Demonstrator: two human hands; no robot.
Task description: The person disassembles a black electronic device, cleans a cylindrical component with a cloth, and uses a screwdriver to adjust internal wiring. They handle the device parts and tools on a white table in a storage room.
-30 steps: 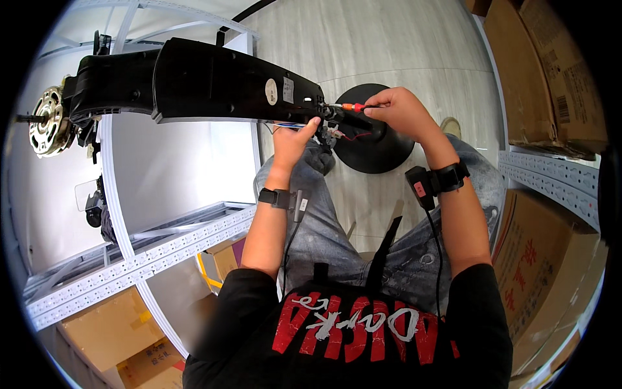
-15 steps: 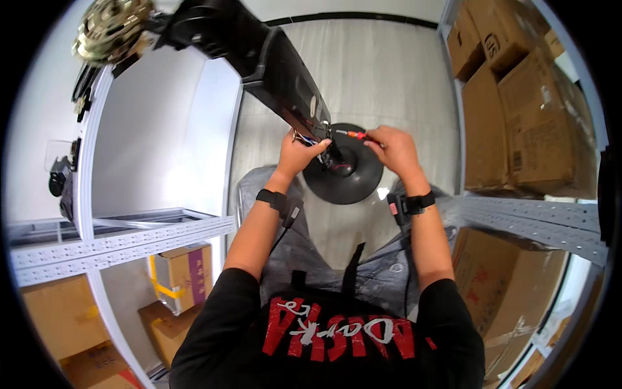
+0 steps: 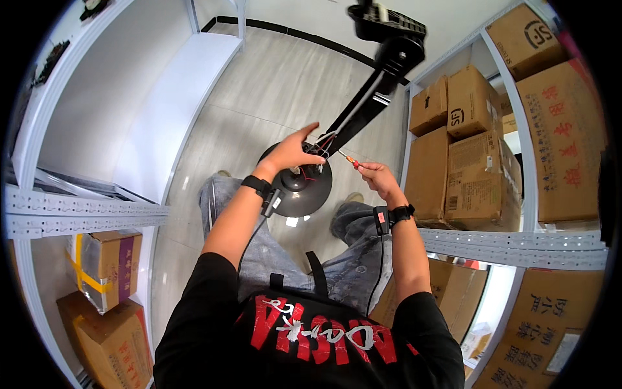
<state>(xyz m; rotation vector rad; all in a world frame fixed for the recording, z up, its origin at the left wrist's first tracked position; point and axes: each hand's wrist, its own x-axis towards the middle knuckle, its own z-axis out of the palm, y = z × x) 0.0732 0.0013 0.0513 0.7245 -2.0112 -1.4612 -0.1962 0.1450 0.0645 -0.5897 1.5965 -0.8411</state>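
A tall black column (image 3: pixel 360 107) rises from a round black base (image 3: pixel 304 202) on the floor between my legs. Loose thin wires (image 3: pixel 328 139) show at its lower end. My left hand (image 3: pixel 285 155) is beside those wires, its index finger stretched out and thumb spread apart; I cannot see whether its palm touches the column. My right hand (image 3: pixel 378 177) is closed around the red and yellow handle of a screwdriver (image 3: pixel 352 161). The screwdriver's tip points at the column's lower end, close to the wires; whether it touches a screw is too small to tell.
Metal shelving with a perforated beam (image 3: pixel 84 217) stands on my left, with taped cartons (image 3: pixel 109 269) below. On the right, another rack (image 3: pixel 512 246) carries stacked cardboard boxes (image 3: pixel 483 178). The column's bulky black top (image 3: pixel 389 29) reaches toward the far wall.
The view has shifted, and the column now leans to the upper right instead of the upper left. My left index finger has stretched away from the column. The screwdriver stays in my right hand.
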